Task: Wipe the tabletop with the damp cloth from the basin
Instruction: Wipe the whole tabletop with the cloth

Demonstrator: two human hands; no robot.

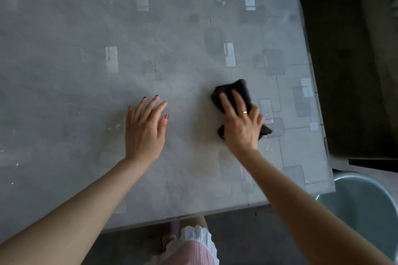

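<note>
The right hand (241, 122) lies flat on a black cloth (239, 92), fingers stretched out and pressing it down onto the desk (86, 103); the palm covers the cloth's middle, so the hand holds it by pressure from above and is not curled around it. A gold ring (245, 112) shows on one finger. The cloth is folded into a long, narrow pad. Its long axis runs from the near edge of the desk toward the far side, leaning slightly to the left at its far end. The far end sticks out past the fingertips, blurred at its upper right corner, and the near end peeks out on both sides of the wrist, with a dark corner showing to the right of the hand. The cloth sits on the right half of the desk, nearer the right edge than the middle.

The left hand (145, 127) rests open and flat on the desk, well apart from the cloth, fingers spread and pointing away from the person, holding nothing. Its nails are painted red.

The desk top is grey with a pattern of pale and dark rounded rectangles. Small wet spots glint on the surface just right of the cloth. Below the desk's near right corner, the rim of a grey-blue basin (361, 200) stands on the floor, partly hidden by the right forearm.
</note>
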